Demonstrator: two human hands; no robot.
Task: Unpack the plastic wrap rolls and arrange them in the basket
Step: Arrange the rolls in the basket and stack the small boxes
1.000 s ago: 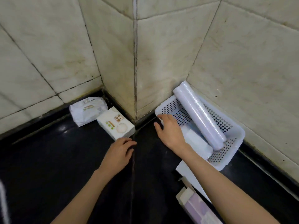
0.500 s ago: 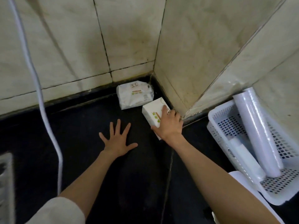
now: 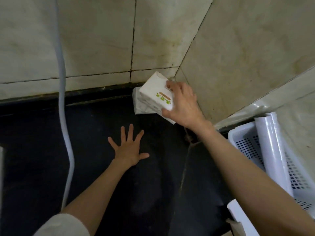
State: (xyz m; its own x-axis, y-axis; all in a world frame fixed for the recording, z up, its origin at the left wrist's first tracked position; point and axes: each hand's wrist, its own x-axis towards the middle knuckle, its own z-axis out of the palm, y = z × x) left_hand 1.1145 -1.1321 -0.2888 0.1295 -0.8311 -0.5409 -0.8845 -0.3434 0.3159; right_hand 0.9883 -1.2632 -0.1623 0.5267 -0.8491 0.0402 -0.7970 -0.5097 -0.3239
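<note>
My right hand (image 3: 183, 106) grips a white box with green lettering (image 3: 156, 94) and holds it lifted near the wall corner. Behind and below the box lies a white wrapped packet (image 3: 139, 103) on the black floor. My left hand (image 3: 128, 151) rests flat on the floor with fingers spread, holding nothing. At the right edge stands a white perforated basket (image 3: 242, 142); a long plastic wrap roll (image 3: 271, 150) leans in it against the wall. Part of the basket is hidden by my right forearm.
A pale hose (image 3: 62, 82) hangs down the tiled wall and runs onto the black floor at the left. White cardboard packaging (image 3: 238, 213) lies at the bottom right below the basket. Tiled walls close in the corner behind.
My right hand left the basket, reached to the white box, gripped it and raised it off the floor. My left hand spread flat on the floor. The view swung left.
</note>
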